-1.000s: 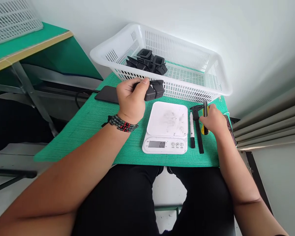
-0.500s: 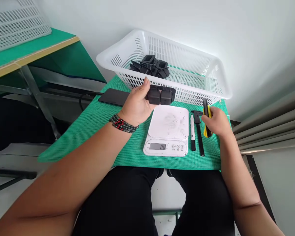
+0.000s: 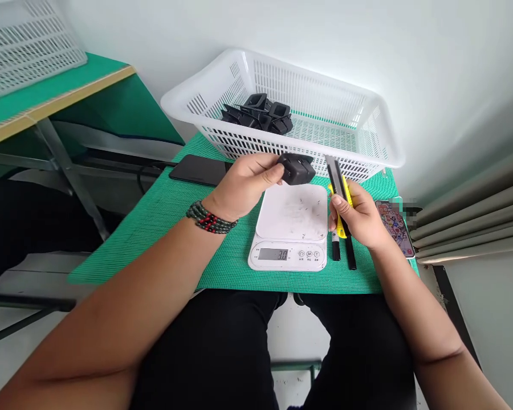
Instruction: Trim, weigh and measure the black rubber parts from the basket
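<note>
Left hand (image 3: 248,185) pinches part (image 3: 298,169) and right hand (image 3: 361,216) grips knife (image 3: 338,183) at part's four o'clock, apparently a positioning step, next needing steady alignment

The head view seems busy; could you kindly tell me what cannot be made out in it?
In the head view:
Marker and black bar: upper parts, behind the right hand and yellow cutter.
Black parts in the basket: exact count, overlapping.
Upper-left basket: whole extent, cut by left edge.
Fine print on the scale: too small.
</note>
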`<state>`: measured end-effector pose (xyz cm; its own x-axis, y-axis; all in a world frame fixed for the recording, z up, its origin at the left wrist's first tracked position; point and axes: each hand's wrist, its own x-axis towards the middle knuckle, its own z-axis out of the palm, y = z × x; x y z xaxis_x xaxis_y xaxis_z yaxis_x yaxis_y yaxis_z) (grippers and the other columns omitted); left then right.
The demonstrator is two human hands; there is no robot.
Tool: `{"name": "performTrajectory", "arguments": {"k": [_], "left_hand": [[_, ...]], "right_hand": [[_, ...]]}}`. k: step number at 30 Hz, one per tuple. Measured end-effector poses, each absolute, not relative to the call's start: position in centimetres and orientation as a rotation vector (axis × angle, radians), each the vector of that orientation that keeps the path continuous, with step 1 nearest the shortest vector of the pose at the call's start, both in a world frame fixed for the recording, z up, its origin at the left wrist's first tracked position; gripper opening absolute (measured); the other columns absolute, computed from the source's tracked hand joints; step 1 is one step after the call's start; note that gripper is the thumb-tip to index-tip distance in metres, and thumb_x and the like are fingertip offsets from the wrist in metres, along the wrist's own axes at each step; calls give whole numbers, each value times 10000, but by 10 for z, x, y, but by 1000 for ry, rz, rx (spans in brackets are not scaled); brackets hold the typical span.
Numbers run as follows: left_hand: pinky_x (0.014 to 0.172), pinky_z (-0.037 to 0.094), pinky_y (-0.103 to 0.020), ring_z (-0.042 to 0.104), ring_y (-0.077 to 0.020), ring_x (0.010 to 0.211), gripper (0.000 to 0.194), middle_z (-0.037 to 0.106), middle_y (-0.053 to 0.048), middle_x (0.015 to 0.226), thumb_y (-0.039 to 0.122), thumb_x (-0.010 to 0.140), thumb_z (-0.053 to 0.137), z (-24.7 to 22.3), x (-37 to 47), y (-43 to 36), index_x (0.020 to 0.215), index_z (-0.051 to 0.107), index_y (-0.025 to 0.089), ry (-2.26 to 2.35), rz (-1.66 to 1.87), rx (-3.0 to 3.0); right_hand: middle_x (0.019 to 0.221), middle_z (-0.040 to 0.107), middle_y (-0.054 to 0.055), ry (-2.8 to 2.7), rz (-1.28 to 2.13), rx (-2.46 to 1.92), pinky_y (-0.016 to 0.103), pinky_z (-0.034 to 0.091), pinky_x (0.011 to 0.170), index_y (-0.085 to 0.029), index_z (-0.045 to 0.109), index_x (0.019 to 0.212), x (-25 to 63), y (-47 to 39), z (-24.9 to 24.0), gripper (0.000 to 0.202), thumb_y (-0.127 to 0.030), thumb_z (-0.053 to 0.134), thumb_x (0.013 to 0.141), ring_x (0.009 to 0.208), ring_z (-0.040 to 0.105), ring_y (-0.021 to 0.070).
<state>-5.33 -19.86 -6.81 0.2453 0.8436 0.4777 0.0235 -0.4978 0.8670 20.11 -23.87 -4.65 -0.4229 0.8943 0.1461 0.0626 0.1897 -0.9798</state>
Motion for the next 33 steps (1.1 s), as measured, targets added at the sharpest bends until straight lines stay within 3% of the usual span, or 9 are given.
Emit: {"name": "performTrajectory", "arguments": {"k": [4, 8, 12, 18, 22, 27, 33], "left_hand": [[952, 604, -475, 729, -296, 1072, 294, 789, -104, 1100, 480, 990, 612, -71, -43, -203, 1063, 751, 231, 1019, 1347, 2131], [1008, 601, -464, 727, -286, 1123, 270, 778, -111, 1157, 373, 1012, 538, -73, -40, -205, 1138, 724, 223, 1041, 1327, 2225], [1028, 597, -473, 722, -288, 1134, 285, 774, -122, 1181, 344, 1017, 534, -71, -43, -205, 1165, 721, 188, 1022, 1294, 2250], [1074, 586, -475, 722, -284, 1180, 296, 775, -127, 1222, 351, 1026, 549, -72, -43, -205, 1184, 728, 177, 953, 1324, 2290], [1035, 608, -449, 740, -271, 1147, 301, 787, -127, 1187, 385, 1044, 551, -72, -43, -205, 1167, 737, 182, 882, 1284, 2269], [1056, 603, -440, 735, -271, 1192, 390, 778, -138, 1246, 481, 1059, 546, -69, -42, -208, 1211, 737, 177, 827, 1285, 2192], [1054, 609, -446, 744, -278, 1185, 405, 779, -146, 1261, 482, 1055, 564, -69, -43, -207, 1242, 747, 172, 832, 1339, 2180]], "right_hand": [[650, 518, -67, -1737, 1281, -873, 274, 416, 422, -270, 532, 883, 201, -241, -47, 442, -673, 712, 909, 463, 543, 119], [690, 507, -51, -1832, 1262, -895, 280, 393, 439, -263, 580, 938, 201, -239, -52, 362, -614, 668, 959, 488, 496, 116], [742, 520, -27, -1927, 1139, -922, 278, 394, 505, -239, 586, 932, 205, -232, -56, 277, -504, 645, 987, 579, 498, 127], [772, 564, -2, -1987, 965, -947, 306, 412, 626, -223, 588, 930, 204, -232, -59, 252, -464, 622, 993, 701, 529, 162], [698, 525, -17, -1928, 872, -1092, 304, 357, 602, -233, 515, 805, 204, -229, -63, 337, -497, 613, 990, 645, 472, 151], [616, 459, -41, -1739, 945, -1236, 297, 327, 552, -248, 473, 782, 213, -219, -63, 424, -592, 620, 982, 571, 427, 141], [640, 466, -34, -1879, 1041, -979, 288, 353, 558, -243, 533, 810, 206, -229, -57, 503, -719, 621, 946, 611, 460, 147]]}}
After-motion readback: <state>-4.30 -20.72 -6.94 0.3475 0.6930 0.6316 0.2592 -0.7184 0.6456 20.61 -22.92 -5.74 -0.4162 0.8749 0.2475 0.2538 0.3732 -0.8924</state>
